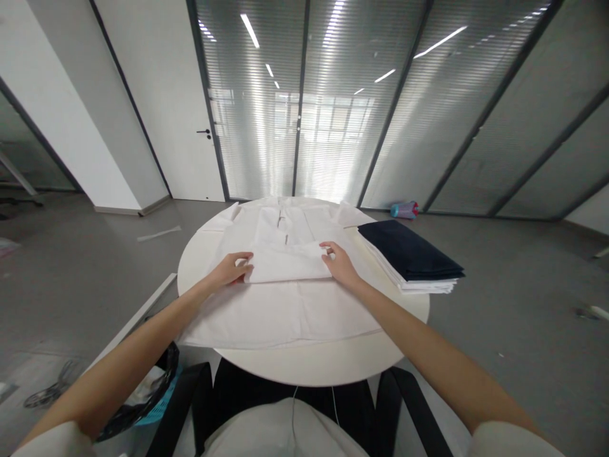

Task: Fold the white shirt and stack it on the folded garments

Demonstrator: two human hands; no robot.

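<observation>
A white shirt [285, 304] lies spread flat on the round white table [314, 365], collar at the far side. A folded white piece [290, 263] lies across its middle. My left hand [231, 270] pinches the left end of that fold, fingers curled on the cloth. At the right end of the same fold, my right hand [339, 263] grips the cloth, fingers bent over its edge.
A stack of folded cloth with a dark navy piece on top [412, 254] sits at the table's right edge. A black chair [200, 393] is under me. A bin with a black bag [147, 393] stands at lower left. A small bottle [404, 209] lies on the floor beyond.
</observation>
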